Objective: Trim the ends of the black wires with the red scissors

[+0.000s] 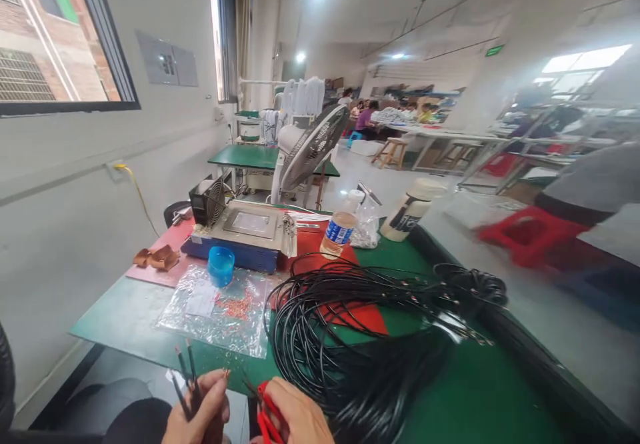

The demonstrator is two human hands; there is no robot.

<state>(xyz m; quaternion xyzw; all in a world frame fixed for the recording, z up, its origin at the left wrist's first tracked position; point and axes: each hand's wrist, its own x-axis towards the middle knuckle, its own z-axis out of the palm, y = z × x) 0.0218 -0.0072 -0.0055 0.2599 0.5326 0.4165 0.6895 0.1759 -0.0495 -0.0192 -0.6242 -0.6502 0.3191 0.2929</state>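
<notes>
- The cable coil (360,337) lies on the desk (125,317), right of the plastic bag (220,311).
- The machine (245,231) sits behind the bag; the bottle (339,227) stands to its right.

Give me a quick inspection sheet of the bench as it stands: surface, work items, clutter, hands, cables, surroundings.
Surface: green table with a red mat under the cables.
Job's things: left hand holds thin dark wire ends pointing up; right hand grips a red-handled tool.
Clutter: clear plastic bag with small orange parts, blue cup, water bottle, white jar, copper pieces.
Grippers: both hands closed around their items; fingers partly cut off by the frame edge.
Cables: large black cable coil sprawled across the table.
Surroundings: bench machine, fan, window, blurred red stool, people far off.
</notes>
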